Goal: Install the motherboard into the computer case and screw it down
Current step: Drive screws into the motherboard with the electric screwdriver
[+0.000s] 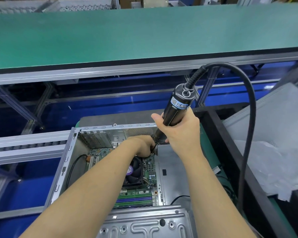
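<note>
The open computer case [69,152] lies on the surface with the motherboard [138,194] seated inside it. The right hand [181,133] grips a corded electric screwdriver [177,107], bit angled down at the board's far corner. There the left hand [143,146] curls, fingertips pinching near the bit.

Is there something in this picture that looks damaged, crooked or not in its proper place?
Nothing stands out. The motherboard lies flat inside the computer case, the right hand grips the electric screwdriver, and the left hand steadies its tip.
</note>
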The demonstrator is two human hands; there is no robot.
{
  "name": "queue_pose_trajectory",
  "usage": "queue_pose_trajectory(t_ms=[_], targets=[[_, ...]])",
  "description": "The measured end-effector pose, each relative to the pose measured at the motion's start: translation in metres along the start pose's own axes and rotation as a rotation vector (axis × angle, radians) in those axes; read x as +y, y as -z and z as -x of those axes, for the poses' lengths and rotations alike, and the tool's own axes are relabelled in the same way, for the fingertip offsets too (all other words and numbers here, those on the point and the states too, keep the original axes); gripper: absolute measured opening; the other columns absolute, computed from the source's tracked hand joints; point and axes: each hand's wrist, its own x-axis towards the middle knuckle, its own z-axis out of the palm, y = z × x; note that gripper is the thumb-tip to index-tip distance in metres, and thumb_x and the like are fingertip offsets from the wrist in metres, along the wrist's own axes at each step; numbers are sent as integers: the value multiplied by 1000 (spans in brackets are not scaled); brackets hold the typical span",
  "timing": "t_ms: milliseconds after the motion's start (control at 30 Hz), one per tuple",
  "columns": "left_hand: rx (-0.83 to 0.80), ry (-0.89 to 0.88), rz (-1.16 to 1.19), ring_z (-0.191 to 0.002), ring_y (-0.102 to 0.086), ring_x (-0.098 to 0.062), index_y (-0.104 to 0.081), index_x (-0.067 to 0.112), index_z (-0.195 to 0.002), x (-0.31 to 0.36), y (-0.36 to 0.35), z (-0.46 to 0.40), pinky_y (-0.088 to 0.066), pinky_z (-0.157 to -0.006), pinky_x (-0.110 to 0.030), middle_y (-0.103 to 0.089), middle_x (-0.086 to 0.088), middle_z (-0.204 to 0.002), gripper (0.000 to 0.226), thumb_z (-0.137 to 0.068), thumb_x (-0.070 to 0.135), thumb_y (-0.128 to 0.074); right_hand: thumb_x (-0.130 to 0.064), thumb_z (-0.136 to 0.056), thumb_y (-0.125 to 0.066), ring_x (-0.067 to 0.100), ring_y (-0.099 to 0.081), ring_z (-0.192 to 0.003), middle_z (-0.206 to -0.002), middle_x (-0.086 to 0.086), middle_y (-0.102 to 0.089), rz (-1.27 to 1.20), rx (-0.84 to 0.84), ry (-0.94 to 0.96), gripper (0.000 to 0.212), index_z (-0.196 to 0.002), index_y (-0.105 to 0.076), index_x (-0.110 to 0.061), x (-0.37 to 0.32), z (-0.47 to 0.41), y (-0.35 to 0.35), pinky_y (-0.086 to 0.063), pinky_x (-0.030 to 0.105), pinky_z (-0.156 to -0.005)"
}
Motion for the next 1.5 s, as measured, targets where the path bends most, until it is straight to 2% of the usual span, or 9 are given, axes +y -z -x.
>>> queue_pose_trajectory(t_ms=[167,400,833,967,1100,1200,1333,1500], targets=[[18,3,16,-103,-61,-29,-70,28,-109,-1,-2,1,-54,-94,-42,-66,1,-109,44,-81,4,-46,-55,-68,-81,22,-64,-62,-73,-1,-68,10,-20,17,37,-87,-53,-40,-3,1,-1,-56,44,-52],[25,-2,42,-99,-61,-28,-67,33,-112,-2,-4,4,-55,-92,-42,-64,2,-107,47,-83,4,-45,-55,-70,-80,16,-64,-60,-73,-4,-68,12,-83,70,30,-84,-53,-54,-8,1,-6,-57,42,-54],[2,-10,33,-109,-60,-30,-67,28,-116,-4,-4,4,-53,-97,-44,-64,-2,-118,50,-82,2,-42,-54,-70,-81,12,-63,-59,-73,-7,-68,30,-91,72,30,-84,-54,-53,-7,-1,-6,-56,39,-55],[9,-19,47,-113,-58,-29,-66,29,-116,-3,-4,6,-51,-100,-44,-62,0,-123,49,-84,2,-42,-53,-71,-81,14,-62,-57,-71,-6,-67,35,-103,76,30,-84,-55,-53,-7,0,-7,-56,39,-50],[12,-5,52,-107,-59,-30,-65,27,-117,0,-3,8,-53,-97,-43,-63,-2,-117,47,-85,2,-42,-53,-71,-81,13,-63,-60,-72,-7,-68,22,-121,80,30,-86,-56,-56,-8,1,-7,-57,37,-51],[11,-20,62,-109,-58,-30,-67,28,-118,-2,-4,9,-51,-98,-43,-63,-2,-120,48,-84,2,-43,-54,-71,-81,13,-65,-62,-73,-8,-69,14,-139,79,30,-87,-56,-58,-9,1,-7,-57,34,-52],[7,-21,57,-108,-58,-29,-66,29,-119,-2,-4,9,-51,-98,-42,-62,-2,-120,50,-84,2,-42,-51,-72,-82,16,-64,-63,-76,-1,-68,1,-153,73,29,-86,-57,-53,-9,1,-7,-56,38,-53],[20,-17,56,-108,-57,-28,-65,33,-120,-2,-5,9,-52,-97,-42,-61,0,-121,51,-85,3,-43,-50,-71,-82,14,-64,-61,-73,-3,-68,-9,-140,64,29,-85,-57,-52,-8,1,-5,-56,35,-51]])
